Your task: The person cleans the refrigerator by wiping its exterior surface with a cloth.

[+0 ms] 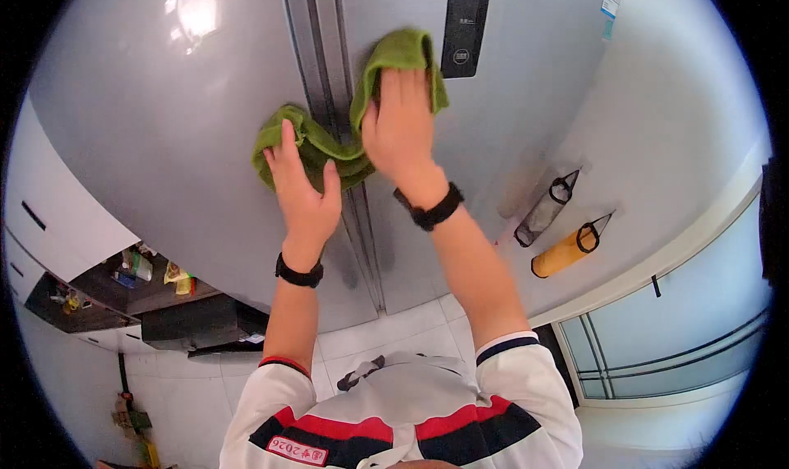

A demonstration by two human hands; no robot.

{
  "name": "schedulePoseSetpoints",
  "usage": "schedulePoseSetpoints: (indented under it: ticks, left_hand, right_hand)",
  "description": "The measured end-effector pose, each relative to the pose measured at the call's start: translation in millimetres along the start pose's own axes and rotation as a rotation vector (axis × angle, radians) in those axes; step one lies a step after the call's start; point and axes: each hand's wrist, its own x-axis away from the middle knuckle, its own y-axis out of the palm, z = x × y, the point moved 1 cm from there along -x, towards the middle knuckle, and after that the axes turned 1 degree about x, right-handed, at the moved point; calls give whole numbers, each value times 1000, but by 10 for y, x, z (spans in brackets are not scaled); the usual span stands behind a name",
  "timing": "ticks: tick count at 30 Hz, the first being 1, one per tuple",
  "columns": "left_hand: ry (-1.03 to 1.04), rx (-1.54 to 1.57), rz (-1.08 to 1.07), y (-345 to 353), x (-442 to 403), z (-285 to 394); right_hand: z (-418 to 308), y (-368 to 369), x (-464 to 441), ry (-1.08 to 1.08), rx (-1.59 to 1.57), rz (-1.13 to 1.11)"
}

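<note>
A green cleaning cloth [316, 161] lies against the silver refrigerator doors [205, 165], stretched in one piece across the dark seam between them. My right hand [403, 128] grips its upper right part on the right door, the fingertips covered by a fold. Lower on the left door, my left hand [304, 189] holds the other end, thumb apart and some fingers sunk in the fabric. Both wrists wear black bands. Just right of the right hand is the dark control panel [467, 25] on the right door.
A grey mesh holder [544, 214] and a yellow one [567, 251] hang on the wall at right. Beyond them is a frosted glass door [666, 329]. At left stand white cabinets [66, 198] with open shelves and a black box [201, 325]. White floor tiles [189, 387] lie below.
</note>
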Motion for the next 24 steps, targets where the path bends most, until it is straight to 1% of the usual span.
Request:
schedulePoseSetpoints:
  ticks: [1, 4, 5, 8, 15, 18, 21, 24]
  left_hand:
    - [0, -3, -1, 7, 6, -6]
    - [26, -24, 3, 31, 35, -7]
    - [39, -34, 4, 36, 40, -9]
    - [15, -44, -31, 26, 66, -5]
    - [16, -91, -59, -23, 177, -104]
    - [14, -119, -65, 27, 280, -161]
    - [-7, -127, -75, 133, 363, -168]
    - [-39, -126, -81, 268, 517, -134]
  right_hand:
    - [-13, 4, 67, 27, -45, -40]
    - [-18, 11, 157, -12, -80, -20]
    - [-2, 9, 127, -54, -28, 16]
    - [-16, 15, 5, -58, -34, 31]
    - [-94, 157, -256, -76, 88, 146]
    - [-50, 177, -114, -95, 18, 70]
    - [-48, 172, 168, -86, 77, -13]
    - [44, 155, 377, -88, 21, -28]
